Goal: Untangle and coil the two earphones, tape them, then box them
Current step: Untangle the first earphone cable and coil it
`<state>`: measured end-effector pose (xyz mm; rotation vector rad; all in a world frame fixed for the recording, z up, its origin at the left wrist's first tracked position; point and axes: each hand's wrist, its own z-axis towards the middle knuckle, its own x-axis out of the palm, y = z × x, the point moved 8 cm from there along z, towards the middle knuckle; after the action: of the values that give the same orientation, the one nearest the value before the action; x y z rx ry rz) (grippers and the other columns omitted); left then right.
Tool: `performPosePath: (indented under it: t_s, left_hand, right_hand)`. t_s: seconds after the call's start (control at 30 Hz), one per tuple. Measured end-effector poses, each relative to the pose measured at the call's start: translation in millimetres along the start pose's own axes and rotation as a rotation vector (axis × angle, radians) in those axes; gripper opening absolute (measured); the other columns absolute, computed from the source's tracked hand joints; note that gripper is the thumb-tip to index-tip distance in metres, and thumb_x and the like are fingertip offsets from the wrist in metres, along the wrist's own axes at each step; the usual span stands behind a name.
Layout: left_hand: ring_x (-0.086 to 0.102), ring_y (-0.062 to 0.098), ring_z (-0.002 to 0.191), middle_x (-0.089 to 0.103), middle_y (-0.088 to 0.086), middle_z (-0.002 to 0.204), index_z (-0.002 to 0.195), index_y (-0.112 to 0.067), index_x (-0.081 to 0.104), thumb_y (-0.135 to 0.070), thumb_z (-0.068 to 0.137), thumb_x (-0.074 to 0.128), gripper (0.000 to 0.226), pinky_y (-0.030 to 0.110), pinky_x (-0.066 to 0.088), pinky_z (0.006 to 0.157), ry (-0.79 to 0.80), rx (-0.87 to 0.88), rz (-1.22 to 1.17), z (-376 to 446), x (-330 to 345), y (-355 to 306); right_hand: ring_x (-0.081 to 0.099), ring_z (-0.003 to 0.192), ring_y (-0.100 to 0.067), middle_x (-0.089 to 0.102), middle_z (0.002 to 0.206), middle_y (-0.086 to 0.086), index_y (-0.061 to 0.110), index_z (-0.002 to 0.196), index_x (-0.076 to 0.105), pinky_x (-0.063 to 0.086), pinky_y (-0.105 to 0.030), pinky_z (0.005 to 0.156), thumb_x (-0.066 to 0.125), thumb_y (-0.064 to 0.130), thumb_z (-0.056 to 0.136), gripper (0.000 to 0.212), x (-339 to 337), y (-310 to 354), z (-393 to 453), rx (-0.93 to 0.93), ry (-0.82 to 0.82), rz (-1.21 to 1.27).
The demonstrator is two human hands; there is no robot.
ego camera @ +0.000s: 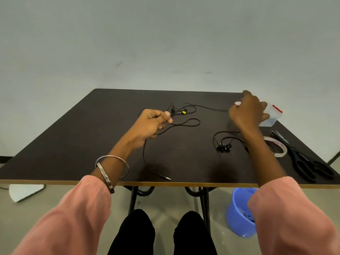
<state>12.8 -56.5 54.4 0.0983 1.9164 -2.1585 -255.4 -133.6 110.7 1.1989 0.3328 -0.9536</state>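
Filling most of the view, a dark brown rectangular wooden table (110, 144) with a pale edge strip carries everything the task needs. Below its near right edge stands a blue plastic bucket (237, 212) on the floor. Large black-handled scissors (305, 159) lie along the table's right side, just beside a roll of clear adhesive tape (279, 146). A small clear plastic box with red clips (272, 115) sits at the far right corner. The right hand (248, 111) reaches over it, fingers spread and touching the box; whether they actually grip it I cannot tell. The left hand (152, 124) is clenched around the cable of one black wired earphone (184, 115), whose loops sprawl mid-table and whose metal plug (165, 177) lies near the front edge. The second black earphone (223, 146) rests loosely curled right of centre, partly under the right forearm.
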Motion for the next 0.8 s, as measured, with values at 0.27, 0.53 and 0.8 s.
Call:
performPosePath:
  t_s: [0.27, 0.53, 0.8]
  left_hand:
    - [0.021, 0.009, 0.042, 0.036, -0.003, 0.05, 0.078, -0.011, 0.068, -0.035, 0.098, 0.051, 0.035, 0.021, 0.016, 0.041, 0.036, -0.003, -0.033, 14, 25, -11]
    - [0.023, 0.006, 0.039, 0.035, -0.007, 0.047, 0.078, -0.011, 0.068, -0.036, 0.098, 0.05, 0.037, 0.017, 0.018, 0.037, 0.091, -0.047, -0.105, 22, 25, 9]
    - [0.021, 0.003, 0.034, 0.035, -0.006, 0.047, 0.085, -0.007, 0.063, -0.031, 0.101, 0.045, 0.033, 0.014, 0.016, 0.033, 0.052, -0.179, -0.285, 40, 26, 50]
  right_hand:
    - [0.05, 0.125, -0.019, 0.062, 0.128, 0.0, 0.017, 0.132, 0.055, 0.035, -0.05, 0.106, 0.062, 0.021, 0.091, 0.041, 60, 78, -65, -0.73, 0.438, 0.194]
    - [0.059, 0.063, -0.003, 0.065, 0.07, 0.002, 0.012, 0.088, 0.07, 0.05, -0.024, 0.06, 0.058, 0.013, 0.094, 0.013, 72, 47, -31, -0.364, 0.335, 0.642]
    - [0.057, 0.104, -0.024, 0.066, 0.106, -0.006, 0.011, 0.103, 0.066, 0.046, -0.04, 0.092, 0.051, 0.002, 0.087, 0.024, 84, 14, 5, -0.127, 0.042, 0.247]
